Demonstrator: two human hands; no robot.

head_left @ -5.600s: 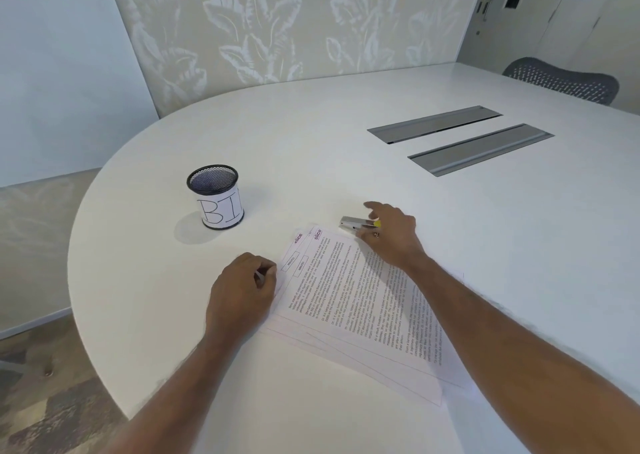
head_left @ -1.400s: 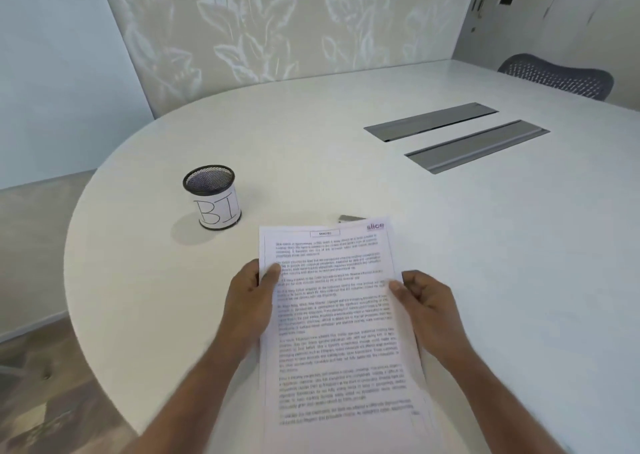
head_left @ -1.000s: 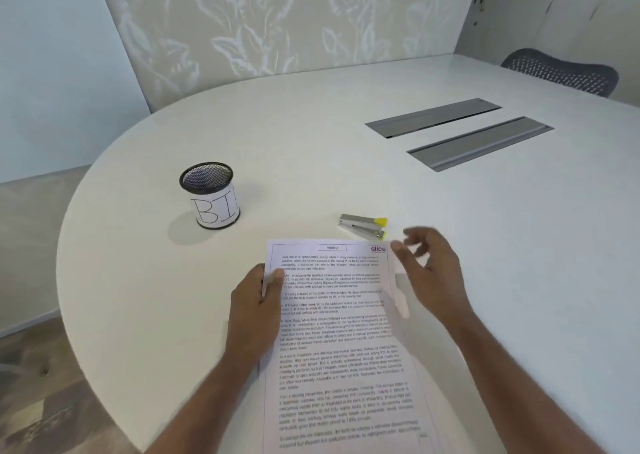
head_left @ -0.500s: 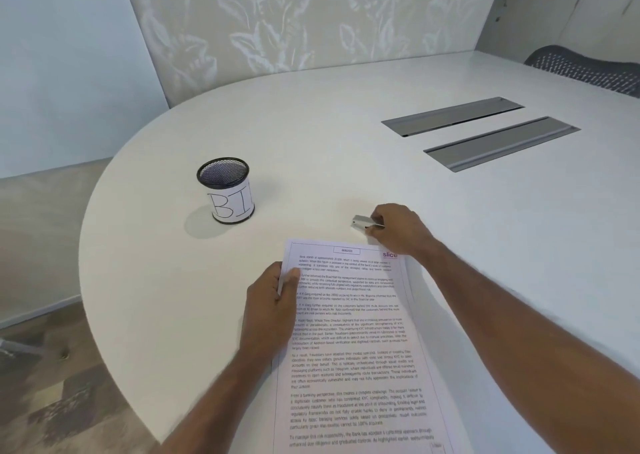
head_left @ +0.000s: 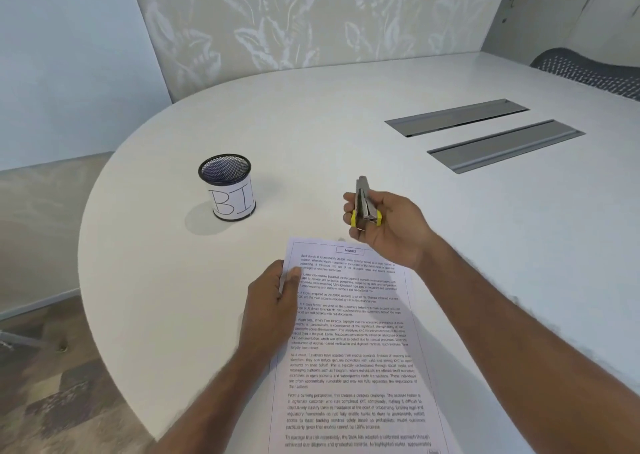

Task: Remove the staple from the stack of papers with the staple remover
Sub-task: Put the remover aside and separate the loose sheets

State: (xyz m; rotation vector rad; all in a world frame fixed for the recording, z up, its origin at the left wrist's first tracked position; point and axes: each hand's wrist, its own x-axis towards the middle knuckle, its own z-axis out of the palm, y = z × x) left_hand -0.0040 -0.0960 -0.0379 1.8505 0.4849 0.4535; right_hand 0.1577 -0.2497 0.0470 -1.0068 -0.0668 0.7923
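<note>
A stack of printed papers (head_left: 349,346) headed "MINUTES" lies lengthwise at the near edge of the white table (head_left: 311,114). My left hand (head_left: 273,301) grips the stack's left edge near the top, thumb on the page. My right hand (head_left: 384,228) is raised above the stack's top right corner and holds the staple remover (head_left: 363,204), a silver metal tool with yellow ends, pointing away from me. The staple itself cannot be made out; my right hand covers the top right corner.
A black mesh pen cup (head_left: 227,187) with a white label reading "BI" stands left of the staple remover. Two grey cable hatches (head_left: 485,135) are set into the table at the right. A mesh chair back (head_left: 588,73) shows at the far right.
My right hand has picked the staple remover up off the table and lifted it over the stack's top corner. My left hand keeps its hold on the papers' left edge.
</note>
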